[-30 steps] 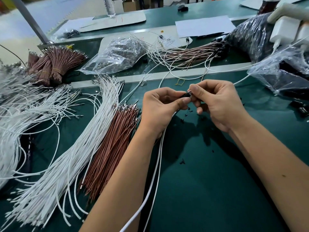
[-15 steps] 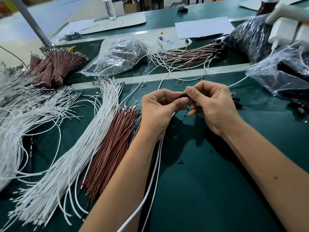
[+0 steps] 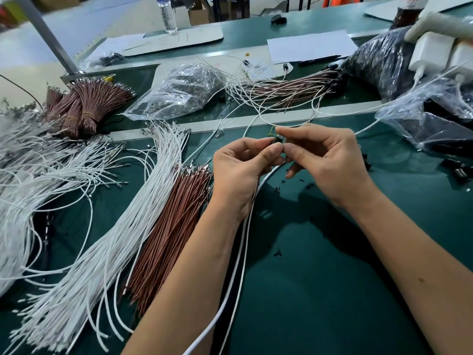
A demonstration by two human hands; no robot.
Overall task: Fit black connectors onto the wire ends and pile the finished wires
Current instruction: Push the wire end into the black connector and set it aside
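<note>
— One small black plastic connector [image 3: 277,141] is all the work comes down to here, held above the dark green bench mat [image 3: 332,290], right between the two sets of fingertips.

— Who has hold of it?

— Both, I'd say. The left hand [image 3: 240,172] has its fingers curled, thumb and forefinger pinching the connector from its side; the right hand [image 3: 330,160] pinches from the other, its other fingers loosely bent. Two thin white wires [image 3: 239,254] run from under the left palm down toward the person.

— So the step is seating the wire ends?

— That's my reading. To do it well, keep the connector square to the wire, feed the metal tip straight in and not at a slant, and press until it stops. A gentle tug back would prove it.

— And then?

— The loose heap of wires tipped in black [image 3: 289,88] lies across the far belt, probably the finished pile. Near the left forearm lie a long bundle of white wires [image 3: 120,226] and a bundle of brown wires [image 3: 169,231], well apart from that heap.
</note>
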